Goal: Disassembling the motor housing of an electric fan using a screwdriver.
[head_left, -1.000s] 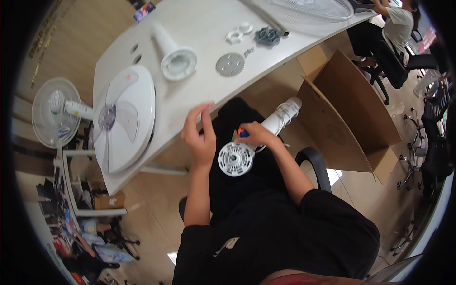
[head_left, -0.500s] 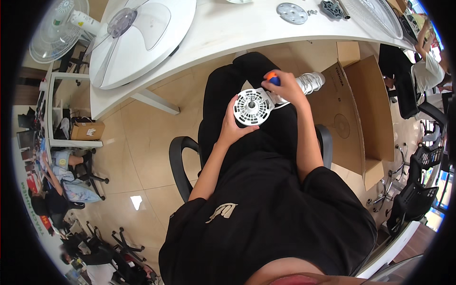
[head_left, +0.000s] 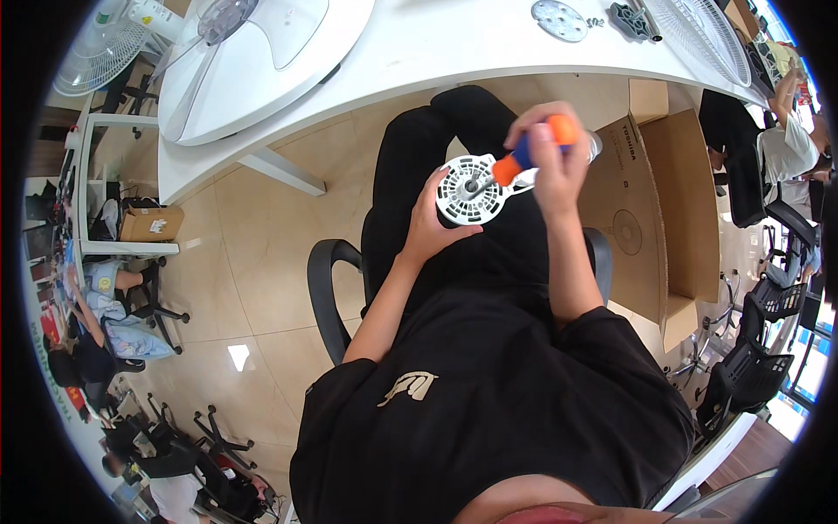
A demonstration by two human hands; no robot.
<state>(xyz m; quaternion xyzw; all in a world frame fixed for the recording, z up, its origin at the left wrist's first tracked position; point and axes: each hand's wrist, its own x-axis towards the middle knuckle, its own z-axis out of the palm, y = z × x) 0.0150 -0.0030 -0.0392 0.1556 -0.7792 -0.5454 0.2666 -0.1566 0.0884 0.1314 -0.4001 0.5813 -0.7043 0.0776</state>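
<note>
Over my lap I hold a round white slotted fan motor housing [head_left: 469, 189] in my left hand [head_left: 434, 229], which cups it from below. My right hand [head_left: 548, 155] grips an orange and blue screwdriver [head_left: 520, 157], its tip set into the middle of the housing. A pale cylindrical part [head_left: 592, 144] sticks out behind my right hand, mostly hidden. I sit on a black office chair [head_left: 325, 288] at a white table [head_left: 454, 48].
On the table lie a large white fan guard with clear blades [head_left: 244, 61], a grey round plate [head_left: 559, 19], a dark knob [head_left: 630, 19] and another wire guard [head_left: 698, 31]. An open cardboard box [head_left: 655, 192] stands right of my knees. A person [head_left: 786, 140] sits at far right.
The view has tilted down from the tabletop to my lap. My left hand has left the table edge and now cups the housing; my right hand has raised the screwdriver onto its centre.
</note>
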